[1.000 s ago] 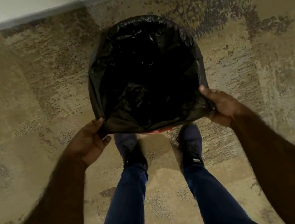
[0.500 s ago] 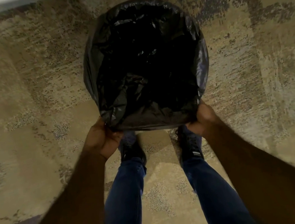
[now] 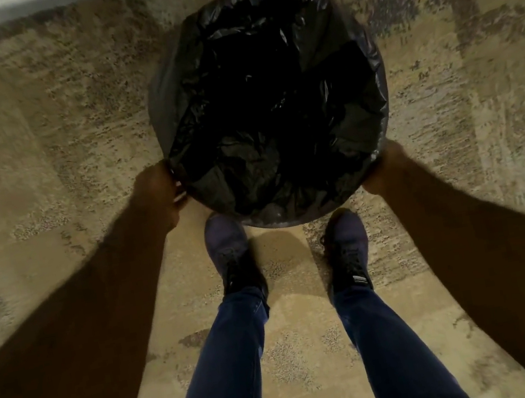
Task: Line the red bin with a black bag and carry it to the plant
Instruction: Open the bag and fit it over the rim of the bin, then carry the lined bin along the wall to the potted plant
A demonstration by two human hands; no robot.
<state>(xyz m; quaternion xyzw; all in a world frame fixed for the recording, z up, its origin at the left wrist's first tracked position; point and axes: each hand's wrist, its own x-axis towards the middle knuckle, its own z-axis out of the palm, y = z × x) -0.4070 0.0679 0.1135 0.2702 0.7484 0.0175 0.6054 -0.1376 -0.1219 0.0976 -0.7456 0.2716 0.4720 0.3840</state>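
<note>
A black bag [image 3: 270, 110] lines a round bin and folds over its whole rim, so the bin's red body is hidden. The bin sits upright on the carpet just ahead of my feet. My left hand [image 3: 158, 195] grips the bag-covered rim at its near left side, fingers curled on the plastic. My right hand [image 3: 384, 166] holds the near right side of the rim, with its fingers tucked out of sight under the bag's edge. No plant is in view.
Mottled tan and grey carpet [image 3: 51, 130] covers the floor all round. A pale wall base [image 3: 14, 11] runs along the top left. My two dark shoes [image 3: 231, 249] stand just behind the bin, legs in blue jeans.
Both hands moved apart along the rim, from the near edge out to its left and right sides. The red strip seen under the bag a second ago is now covered.
</note>
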